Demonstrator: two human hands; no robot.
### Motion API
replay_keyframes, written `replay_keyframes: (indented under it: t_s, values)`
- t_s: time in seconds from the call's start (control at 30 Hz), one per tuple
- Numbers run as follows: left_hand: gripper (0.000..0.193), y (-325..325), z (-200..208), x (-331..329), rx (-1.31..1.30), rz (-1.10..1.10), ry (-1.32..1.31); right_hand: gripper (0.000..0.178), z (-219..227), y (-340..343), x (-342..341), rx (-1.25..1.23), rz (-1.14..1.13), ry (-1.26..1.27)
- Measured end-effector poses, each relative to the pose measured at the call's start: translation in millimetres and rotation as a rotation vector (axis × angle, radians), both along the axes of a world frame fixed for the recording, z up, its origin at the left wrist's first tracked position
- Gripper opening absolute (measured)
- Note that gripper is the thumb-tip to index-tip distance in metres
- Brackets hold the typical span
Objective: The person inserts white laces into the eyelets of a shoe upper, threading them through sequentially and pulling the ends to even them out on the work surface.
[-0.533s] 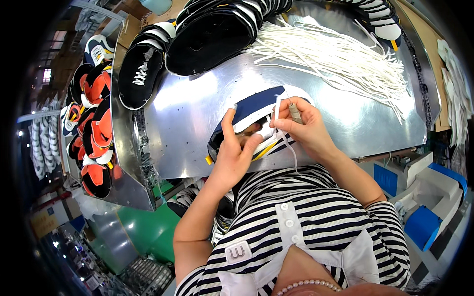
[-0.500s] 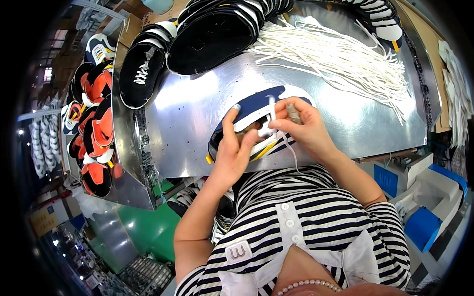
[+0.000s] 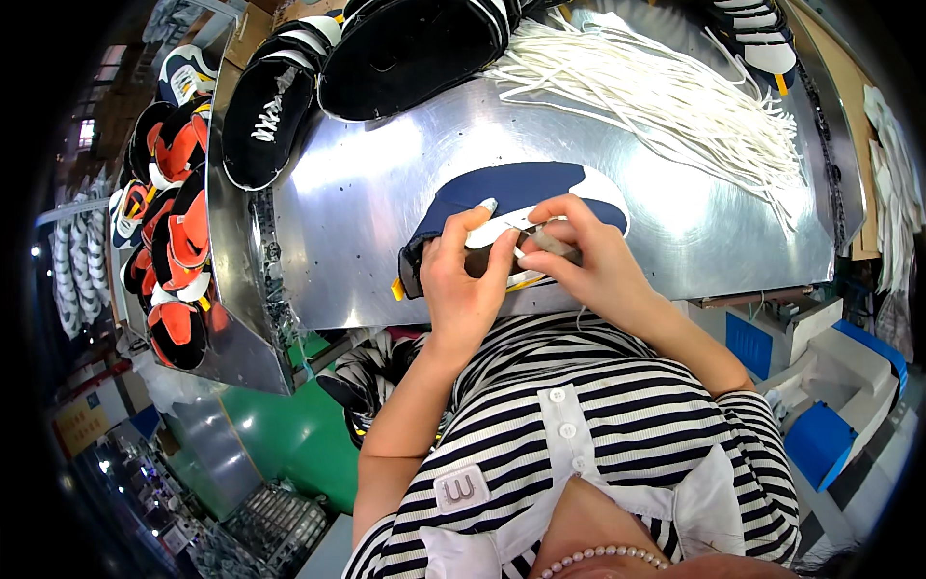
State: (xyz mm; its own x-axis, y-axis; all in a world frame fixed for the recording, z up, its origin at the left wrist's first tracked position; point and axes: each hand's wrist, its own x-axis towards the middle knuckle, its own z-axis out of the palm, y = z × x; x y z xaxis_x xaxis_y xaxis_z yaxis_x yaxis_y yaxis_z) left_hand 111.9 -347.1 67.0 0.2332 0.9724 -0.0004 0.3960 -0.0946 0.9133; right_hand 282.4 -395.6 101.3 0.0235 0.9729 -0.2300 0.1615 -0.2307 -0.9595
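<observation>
Navy shoe upper [image 3: 516,183] beneath left hand [image 3: 461,282] gripping edge, right hand [image 3: 600,265] pinching lace [image 3: 519,254]

The shoe upper [image 3: 516,183] is navy and white, the shirt [image 3: 641,410] black-and-white striped.

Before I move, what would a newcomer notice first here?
The thick fan of white laces spread across the far right of the shiny metal table. Then the orange-lined shoe uppers past its left edge, and the navy-and-white shoe upper at the person's fingers, near the front edge.
</observation>
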Motion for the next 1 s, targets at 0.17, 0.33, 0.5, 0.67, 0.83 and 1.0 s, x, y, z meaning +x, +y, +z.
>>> replay_keyframes:
  t_s: [0.17, 0.33, 0.5, 0.67, 0.83, 1.0]
  values:
    - [0.031, -2.2, 0.4, -1.5, 0.177, -0.056, 0.052, 0.015, 6.7, -11.6, 7.1, 0.184, -0.03, -0.202]
    - [0.031, -1.4, 4.2, -1.0, 0.274, -0.101, 0.119, 0.011, 4.3, -5.5, 15.5, 0.216, 0.022, -0.291]
    - [0.031, -1.8, 14.2, 0.7, 0.367, -0.146, 0.218, 0.011, 3.6, -4.6, 15.7, 0.214, 0.014, -0.338]
    - [0.029, 0.3, 13.9, 5.5, 0.594, -0.273, 0.295, 0.015, -3.1, 1.7, 4.6, 0.286, 0.07, -0.614]
    - [0.036, 4.8, 8.9, 4.9, 0.557, -0.338, 0.266, 0.027, -7.3, 27.1, -4.2, 0.335, 0.213, -0.767]
    - [0.038, 6.9, 2.1, -9.3, 0.009, -0.223, -0.009, 0.018, 24.5, 4.2, 35.8, 0.21, 0.109, -0.645]
